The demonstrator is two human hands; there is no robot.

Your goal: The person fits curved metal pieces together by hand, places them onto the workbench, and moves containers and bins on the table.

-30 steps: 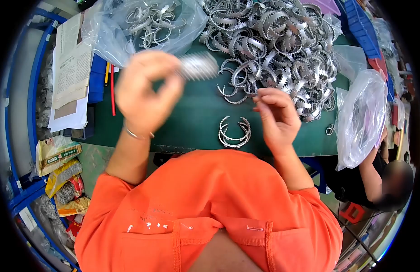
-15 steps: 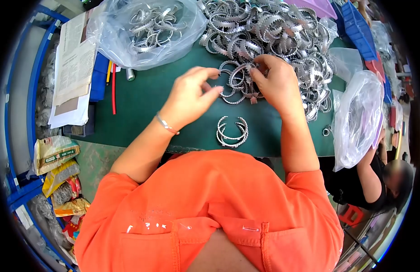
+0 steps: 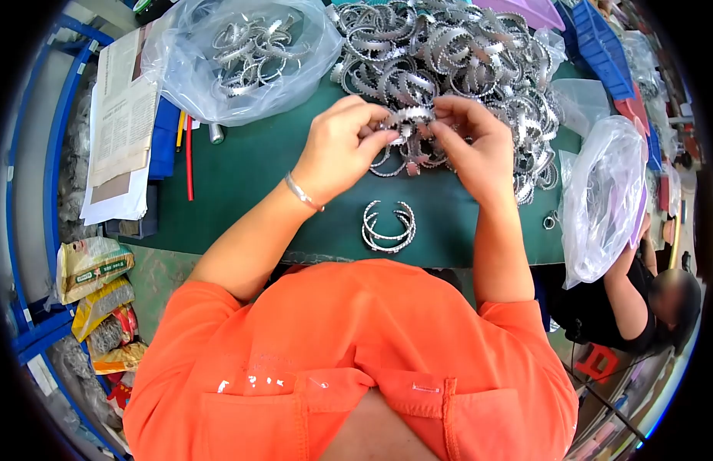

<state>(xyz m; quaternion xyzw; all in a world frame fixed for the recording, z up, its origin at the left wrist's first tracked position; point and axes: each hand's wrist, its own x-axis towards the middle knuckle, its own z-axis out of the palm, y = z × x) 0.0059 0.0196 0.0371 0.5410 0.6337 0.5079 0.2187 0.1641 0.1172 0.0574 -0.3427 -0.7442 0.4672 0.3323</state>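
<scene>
Between my hands, in front of the pile, is a silver open bangle (image 3: 408,116) with a toothed edge. My left hand (image 3: 342,146) pinches its left end, and my right hand (image 3: 475,146) pinches its right end. Behind and to the right lies a large heap of similar silver bangles (image 3: 479,54). Nearer my body, a few open bangles (image 3: 388,227) lie nested together on the green table (image 3: 249,192). A clear plastic bag (image 3: 172,69) at the upper left holds several bangles.
Papers (image 3: 122,115), a blue bin (image 3: 166,127) and a red pen (image 3: 189,157) are on the left. Small rings (image 3: 549,222) and a clear bag (image 3: 606,200) lie right. Another person (image 3: 625,296) sits at the lower right; a blue crate (image 3: 602,46) stands upper right.
My left hand went from the clear bag, where it held a blurred bangle, to the heap, empty on the way. My right hand took a bangle there, and both hands now hold it.
</scene>
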